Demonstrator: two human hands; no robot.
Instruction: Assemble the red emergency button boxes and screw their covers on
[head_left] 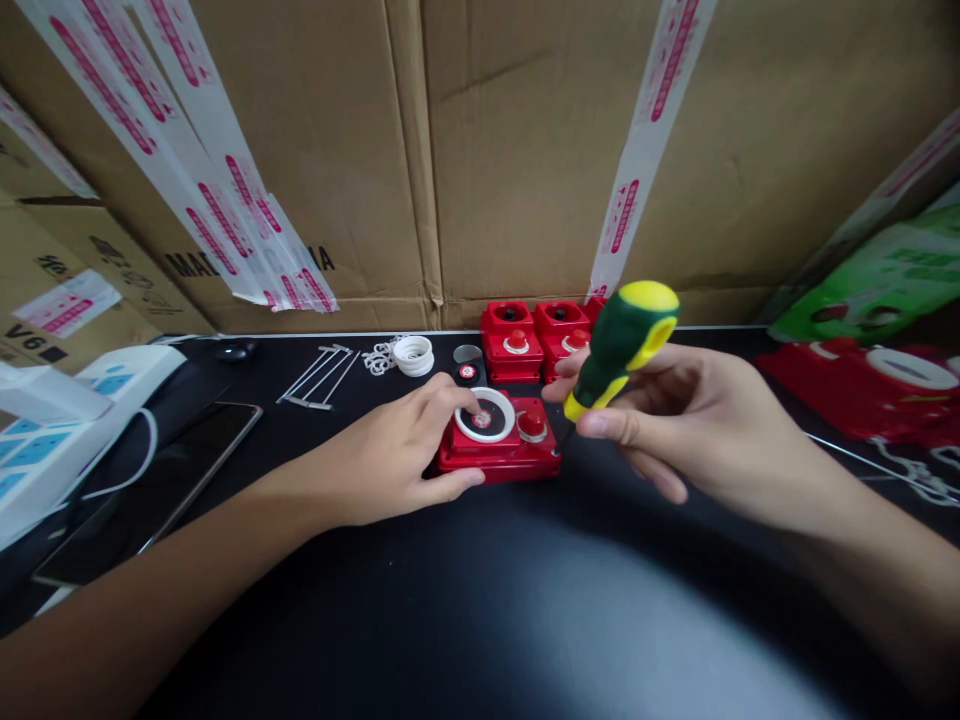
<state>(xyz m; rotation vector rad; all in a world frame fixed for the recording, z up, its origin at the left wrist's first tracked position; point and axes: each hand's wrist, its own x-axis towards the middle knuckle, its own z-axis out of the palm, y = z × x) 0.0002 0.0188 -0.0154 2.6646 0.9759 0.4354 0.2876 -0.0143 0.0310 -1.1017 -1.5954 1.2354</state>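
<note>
A red plastic box (501, 455) with a white ring and a red button on top lies on the black table. My left hand (397, 455) grips its left side, thumb along the front edge and a fingertip pressed on the ring's centre. My right hand (675, 420) is closed round a green and yellow screwdriver (621, 347), held tilted with the handle up; its thin shaft points down at the box's right front corner.
Two more red boxes (536, 340) stand behind. White rings (412, 355), a black round part (467, 373) and metal rods (319, 378) lie at the back. A phone (161, 480) and a white box (67, 420) sit left, red and green packaging (862, 380) right. Cardboard walls (487, 150) close off the back.
</note>
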